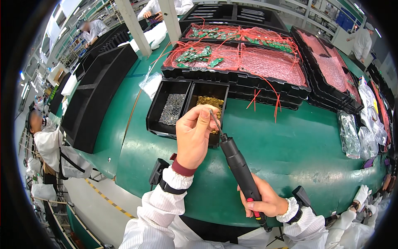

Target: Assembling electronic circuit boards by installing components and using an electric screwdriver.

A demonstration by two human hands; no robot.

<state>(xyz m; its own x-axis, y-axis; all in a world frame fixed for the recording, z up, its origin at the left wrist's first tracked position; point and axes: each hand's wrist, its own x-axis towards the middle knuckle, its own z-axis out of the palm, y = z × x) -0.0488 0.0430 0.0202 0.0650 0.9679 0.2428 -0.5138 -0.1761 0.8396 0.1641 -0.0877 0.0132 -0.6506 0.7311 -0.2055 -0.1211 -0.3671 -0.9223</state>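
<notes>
My right hand [268,201] is wrapped round a black electric screwdriver [239,166], its thumb beside a red button. The driver tilts up and to the left, and its thin bit [215,120] reaches the fingers of my left hand [194,135]. Those fingers are pinched together at the bit's tip; whatever they hold there is too small or hidden to name. Just behind them stands a black bin of brass-coloured small parts [210,101], partly covered by my left hand. Joined to its left is a bin of silver small parts [172,108].
Black trays lined with pink bubble wrap [269,64] carry green circuit boards [195,56] and red wires at the back. More trays [331,70] and clear plastic bags [350,135] lie right. A black divided rack [97,95] stands left on the green table [166,174]. Several co-workers are around.
</notes>
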